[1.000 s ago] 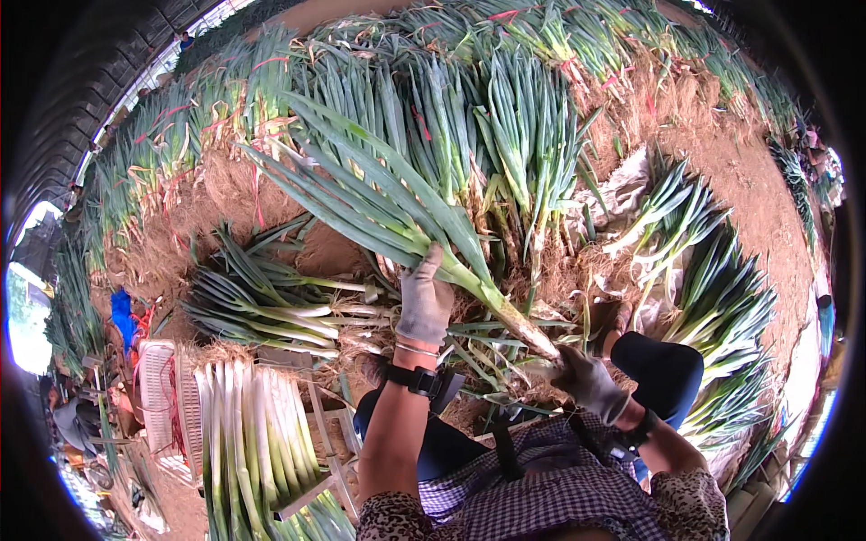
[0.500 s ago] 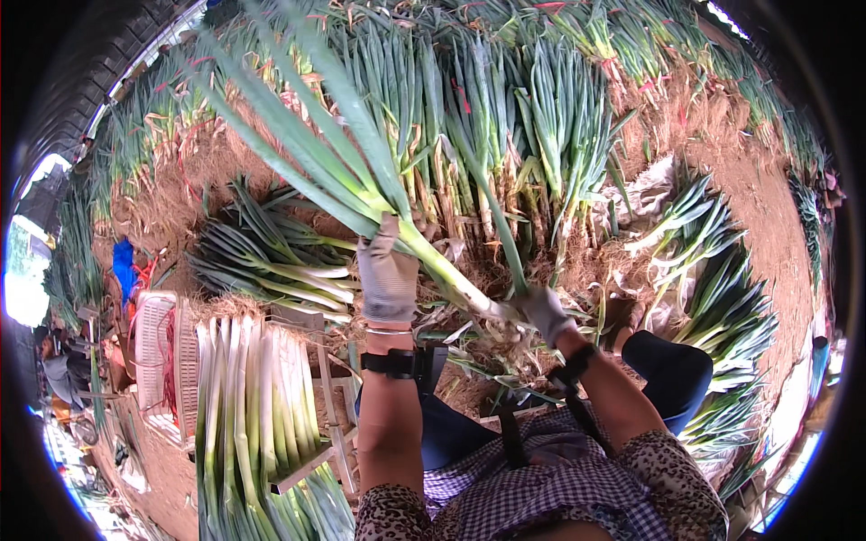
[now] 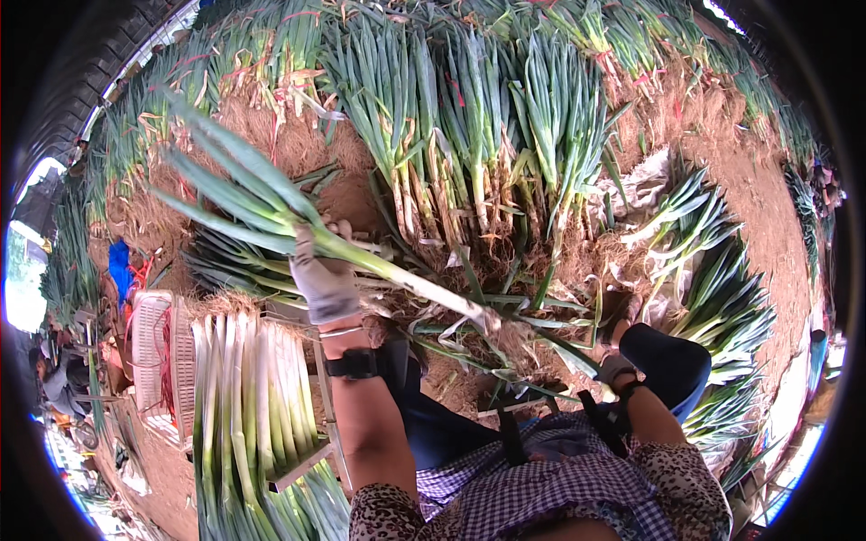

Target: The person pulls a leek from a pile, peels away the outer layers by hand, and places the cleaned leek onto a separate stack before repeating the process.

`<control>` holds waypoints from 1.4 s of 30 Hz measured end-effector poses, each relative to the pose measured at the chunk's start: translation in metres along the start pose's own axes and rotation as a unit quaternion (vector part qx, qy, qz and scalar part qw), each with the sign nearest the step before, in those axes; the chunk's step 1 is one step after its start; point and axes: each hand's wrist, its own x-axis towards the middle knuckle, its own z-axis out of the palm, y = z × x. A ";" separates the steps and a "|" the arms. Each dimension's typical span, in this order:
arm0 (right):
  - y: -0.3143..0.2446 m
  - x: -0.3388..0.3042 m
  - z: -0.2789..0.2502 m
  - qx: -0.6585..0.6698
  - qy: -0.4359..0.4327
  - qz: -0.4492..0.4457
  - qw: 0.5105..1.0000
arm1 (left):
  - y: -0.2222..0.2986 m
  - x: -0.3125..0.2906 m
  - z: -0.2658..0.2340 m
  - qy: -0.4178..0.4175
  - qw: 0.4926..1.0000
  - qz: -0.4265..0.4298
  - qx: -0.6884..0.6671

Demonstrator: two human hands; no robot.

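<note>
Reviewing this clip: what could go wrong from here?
The left hand alone seems to grip the green onion, near its leaf fan, so the root end might swing or droop. The fan crosses in front of the onion pile and could snag. Loose leaves lie near the person's foot and might be slippery.
</note>
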 end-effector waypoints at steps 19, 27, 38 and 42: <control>-0.158 -0.065 -0.201 0.761 -0.061 -0.476 0.437 | -0.050 0.022 -0.030 0.071 0.974 -0.093 -0.194; -0.112 -0.092 -0.172 0.544 0.064 -0.480 0.685 | -0.103 0.037 -0.055 0.060 0.990 -0.122 -0.033; -0.002 -0.223 -0.163 0.482 0.201 -0.292 0.801 | -0.085 0.052 -0.069 0.169 0.978 -0.096 0.074; 0.012 -0.226 -0.199 0.730 0.339 -0.201 0.558 | -0.080 0.052 -0.053 0.107 0.991 -0.059 -0.061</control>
